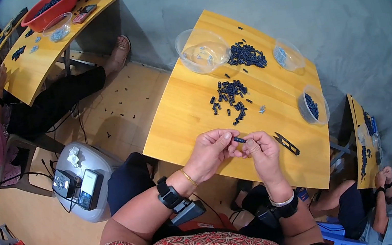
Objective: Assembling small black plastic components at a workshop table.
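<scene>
Our left hand point(211, 154) pinches one end of a small dark part point(239, 139) between thumb and fingertips, and our right hand point(264, 151) pinches the other end; we cannot tell how all the remaining fingers lie. We hold the part over the near side of the yellow table point(181, 125). Just right of our hands lie black snips point(290, 146). Farther off, we see a loose pile of dark parts point(232, 91), small silver pieces point(262, 109) to its right, and a denser far pile point(247, 56), with a clear bowl point(183, 54) on its left.
</scene>
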